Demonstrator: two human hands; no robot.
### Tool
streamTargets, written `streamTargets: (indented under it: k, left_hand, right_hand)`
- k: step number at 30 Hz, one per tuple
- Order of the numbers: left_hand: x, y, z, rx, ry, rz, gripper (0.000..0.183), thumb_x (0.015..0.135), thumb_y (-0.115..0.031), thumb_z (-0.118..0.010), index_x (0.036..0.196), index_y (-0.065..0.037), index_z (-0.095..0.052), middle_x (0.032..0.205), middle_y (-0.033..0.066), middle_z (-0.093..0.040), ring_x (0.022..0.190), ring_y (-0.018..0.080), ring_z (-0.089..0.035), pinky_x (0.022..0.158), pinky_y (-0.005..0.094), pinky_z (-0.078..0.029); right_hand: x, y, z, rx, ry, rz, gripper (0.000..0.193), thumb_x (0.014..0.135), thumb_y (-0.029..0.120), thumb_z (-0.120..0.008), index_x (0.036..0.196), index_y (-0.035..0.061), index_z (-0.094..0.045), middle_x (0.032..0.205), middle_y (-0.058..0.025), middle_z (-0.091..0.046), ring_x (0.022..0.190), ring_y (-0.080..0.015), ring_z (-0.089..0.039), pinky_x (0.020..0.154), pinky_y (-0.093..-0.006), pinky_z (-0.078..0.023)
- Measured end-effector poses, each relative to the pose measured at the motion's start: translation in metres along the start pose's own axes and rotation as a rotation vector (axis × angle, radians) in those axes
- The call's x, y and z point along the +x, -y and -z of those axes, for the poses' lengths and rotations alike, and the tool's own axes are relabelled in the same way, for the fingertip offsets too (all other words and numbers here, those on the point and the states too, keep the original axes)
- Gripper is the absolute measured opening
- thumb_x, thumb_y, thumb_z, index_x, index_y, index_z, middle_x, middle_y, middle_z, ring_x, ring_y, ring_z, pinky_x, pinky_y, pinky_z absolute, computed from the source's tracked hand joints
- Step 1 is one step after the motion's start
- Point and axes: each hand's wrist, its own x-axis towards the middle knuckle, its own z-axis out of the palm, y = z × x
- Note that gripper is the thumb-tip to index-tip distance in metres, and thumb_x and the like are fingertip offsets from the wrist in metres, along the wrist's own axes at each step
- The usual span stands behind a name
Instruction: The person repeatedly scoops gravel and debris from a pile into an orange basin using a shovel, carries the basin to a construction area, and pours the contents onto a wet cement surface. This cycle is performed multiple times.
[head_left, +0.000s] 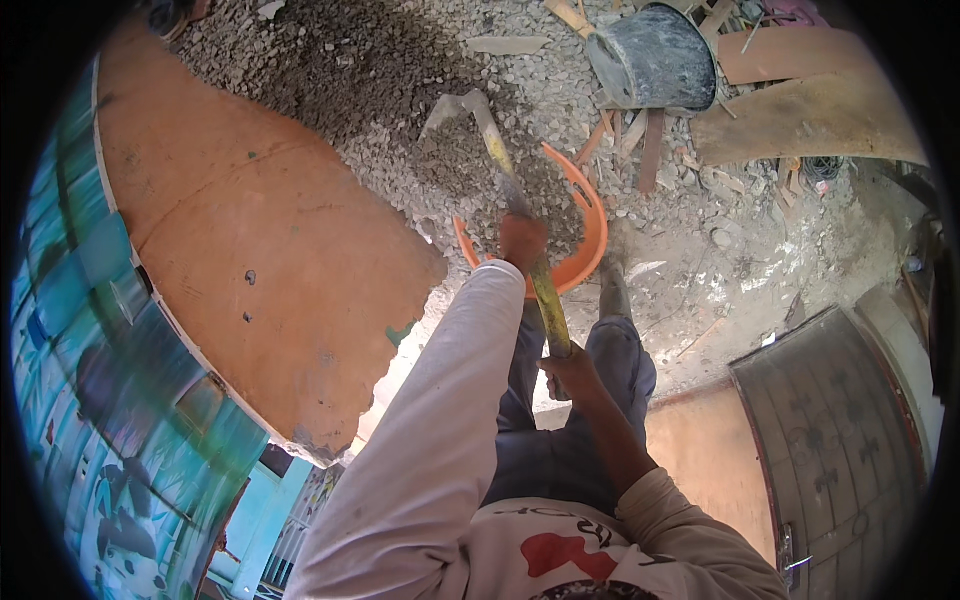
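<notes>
Both my hands are closed around the yellow handle of a hoe. My left hand grips it higher up, above an orange basin. Lower down, near my legs, my right hand wraps around the handle's near end. The hoe's pale metal head lies on the gravel beyond the basin, its blade partly hidden there. Gravel also fills part of the basin, whose rim looks broken or uneven. My left forearm and hand hide some of the basin's near side.
A large orange-brown panel lies to the left, beside a painted teal surface. A grey-stained black bucket rests tilted at the far right, near wood scraps and boards. A dark metal panel stands at the right.
</notes>
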Motion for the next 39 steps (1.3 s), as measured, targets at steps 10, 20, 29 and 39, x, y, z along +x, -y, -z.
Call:
streamTargets:
  k: [10,20,29,39]
  left_hand:
    - [-0.223,-0.075,-0.031,-0.325,0.081,0.451,0.034,0.073,-0.017,-0.065,0.096,0.006,-0.055,0.086,0.0242,-0.068,0.085,0.0402,-0.068,0.073,0.045,-0.056]
    - [-0.142,-0.058,0.053,-0.882,-0.191,0.339,0.03,0.075,-0.013,-0.071,0.094,0.007,-0.058,0.076,0.0144,-0.066,0.059,0.0232,-0.065,0.055,0.0377,-0.051]
    - [0.005,-0.073,0.286,-1.117,-0.037,0.214,0.016,0.084,-0.008,-0.065,0.095,0.002,-0.062,0.073,0.0081,-0.058,0.06,0.0176,-0.057,0.054,0.0309,-0.049]
    - [0.029,0.02,0.275,-1.723,0.394,0.244,0.027,0.094,-0.01,-0.055,0.117,0.0,-0.046,0.11,0.023,-0.058,0.073,0.0222,-0.061,0.061,0.0308,-0.057]
  right_hand:
    - [-0.149,-0.092,0.059,-0.459,-0.308,-0.13,0.023,0.079,0.007,-0.067,0.098,-0.0023,-0.059,0.073,-0.0085,-0.063,0.061,-0.0146,-0.06,0.053,-0.0309,-0.048]
    - [-0.071,-0.025,0.024,-0.617,-0.167,0.092,0.04,0.072,0.016,-0.068,0.104,-0.0059,-0.057,0.07,-0.0164,-0.062,0.066,-0.0239,-0.065,0.059,-0.0389,-0.053]
    - [0.008,0.108,-0.109,-0.609,-0.008,0.673,0.041,0.084,0.022,-0.067,0.11,-0.0063,-0.051,0.069,-0.0081,-0.06,0.049,-0.0125,-0.056,0.046,-0.0296,-0.047]
    - [0.078,0.098,-0.077,-0.285,0.316,0.247,0.064,0.091,0.054,-0.059,0.123,-0.0017,-0.052,0.077,-0.0084,-0.063,0.06,-0.0135,-0.062,0.056,-0.0253,-0.052]
